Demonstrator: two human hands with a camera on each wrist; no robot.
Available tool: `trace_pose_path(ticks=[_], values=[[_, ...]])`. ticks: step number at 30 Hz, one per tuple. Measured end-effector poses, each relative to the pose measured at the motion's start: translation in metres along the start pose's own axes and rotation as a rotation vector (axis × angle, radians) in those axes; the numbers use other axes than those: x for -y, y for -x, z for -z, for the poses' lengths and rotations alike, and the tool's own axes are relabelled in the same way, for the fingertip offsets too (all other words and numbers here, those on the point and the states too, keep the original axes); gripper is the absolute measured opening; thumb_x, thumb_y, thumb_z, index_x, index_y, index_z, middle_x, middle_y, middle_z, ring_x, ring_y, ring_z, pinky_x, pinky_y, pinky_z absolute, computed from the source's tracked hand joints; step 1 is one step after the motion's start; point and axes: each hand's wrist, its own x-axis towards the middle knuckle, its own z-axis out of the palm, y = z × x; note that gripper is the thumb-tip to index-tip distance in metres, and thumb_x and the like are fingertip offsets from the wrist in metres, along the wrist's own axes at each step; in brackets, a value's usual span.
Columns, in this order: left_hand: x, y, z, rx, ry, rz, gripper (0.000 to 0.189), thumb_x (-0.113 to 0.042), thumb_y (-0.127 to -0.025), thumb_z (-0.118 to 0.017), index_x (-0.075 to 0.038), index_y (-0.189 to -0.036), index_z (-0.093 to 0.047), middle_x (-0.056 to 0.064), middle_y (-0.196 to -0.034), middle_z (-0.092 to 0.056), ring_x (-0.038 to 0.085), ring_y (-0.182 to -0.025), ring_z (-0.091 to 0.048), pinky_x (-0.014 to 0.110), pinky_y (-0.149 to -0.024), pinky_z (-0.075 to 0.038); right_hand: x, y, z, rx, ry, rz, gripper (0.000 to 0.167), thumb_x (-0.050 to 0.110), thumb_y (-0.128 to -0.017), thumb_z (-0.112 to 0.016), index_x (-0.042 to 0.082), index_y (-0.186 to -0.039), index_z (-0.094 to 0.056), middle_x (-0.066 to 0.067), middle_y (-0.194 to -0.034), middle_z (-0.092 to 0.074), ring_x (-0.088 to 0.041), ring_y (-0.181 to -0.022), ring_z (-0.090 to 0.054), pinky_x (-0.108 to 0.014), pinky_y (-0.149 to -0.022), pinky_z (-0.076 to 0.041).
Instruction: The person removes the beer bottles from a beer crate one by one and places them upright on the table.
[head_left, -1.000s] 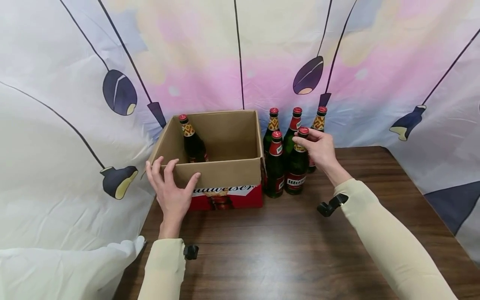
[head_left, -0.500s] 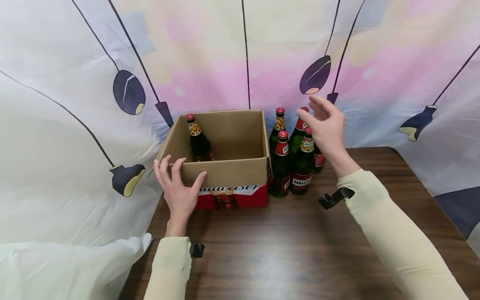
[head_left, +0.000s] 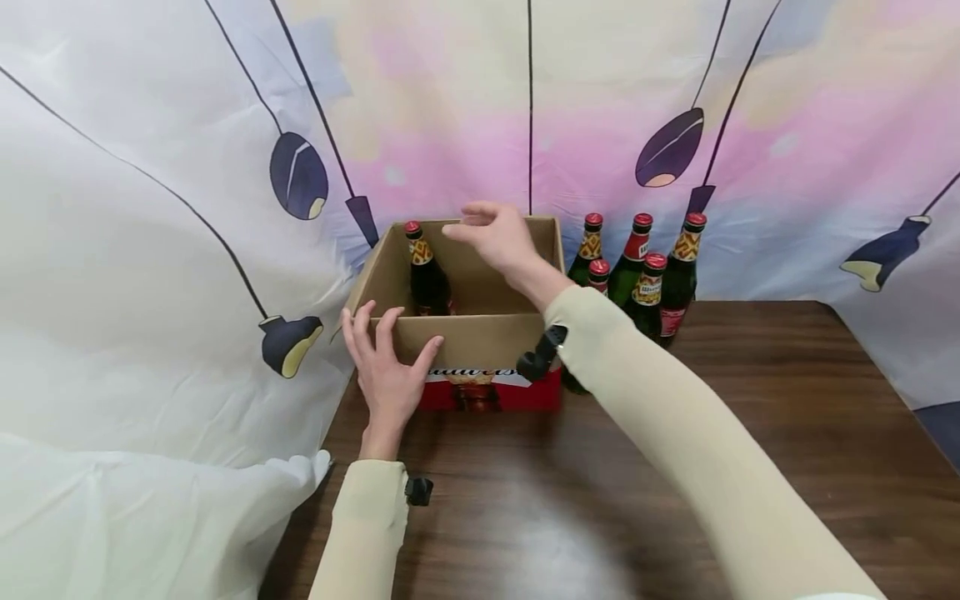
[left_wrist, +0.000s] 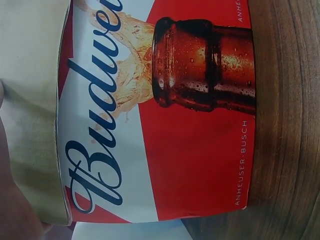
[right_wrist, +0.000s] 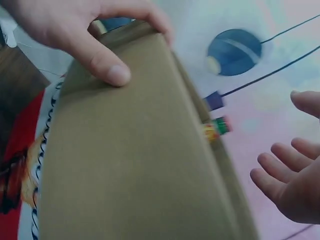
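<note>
An open cardboard beer box (head_left: 487, 337), printed red and white with Budweiser lettering (left_wrist: 102, 115), stands on the table. My left hand (head_left: 390, 383) grips its front left rim, fingers over the edge and thumb against the outside, as the right wrist view also shows. Inside, at the left, one dark beer bottle (head_left: 429, 283) with a red cap leans slightly. Over the box opening hovers my right hand (head_left: 498, 242), fingers loose and holding nothing. To the box's right several green beer bottles (head_left: 678, 287) stand close together; my right forearm partly hides them.
The dark wooden table (head_left: 780, 417) extends to the right and front. A patterned curtain (head_left: 450, 108) hangs behind, close to the box and bottles. White cloth (head_left: 150, 517) bunches at the table's left edge.
My right hand has let go of the front bottle's cap, lifted and swung left over the box. My left hand keeps its grip on the rim. The head view has shifted right.
</note>
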Motion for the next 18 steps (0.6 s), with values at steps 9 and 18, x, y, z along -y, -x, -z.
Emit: trace_pose_path(ticks=[9, 18], values=[[-0.01, 0.008, -0.009, 0.005, -0.011, -0.001, 0.066, -0.047, -0.087, -0.084, -0.019, -0.14, -0.056, 0.012, -0.163, -0.034, 0.045, -0.162, -0.01, 0.071, -0.113, -0.042, -0.02, -0.031, -0.042, 0.012, 0.037, -0.178, 0.051, 0.025, -0.094, -0.081, 0.008, -0.14, -0.066, -0.009, -0.153, -0.057, -0.029, -0.144, -0.052, -0.043, -0.119, -0.045], [-0.028, 0.02, -0.019, 0.015, 0.006, 0.004, 0.063, -0.043, -0.088, -0.084, -0.02, -0.139, -0.055, 0.012, -0.163, -0.035, 0.046, -0.162, -0.011, 0.072, -0.113, -0.041, -0.037, -0.047, -0.05, 0.018, 0.074, -0.244, 0.057, 0.023, -0.094, -0.08, 0.009, -0.146, -0.061, -0.012, -0.143, -0.064, -0.022, -0.099, -0.061, -0.031, -0.079, -0.053]])
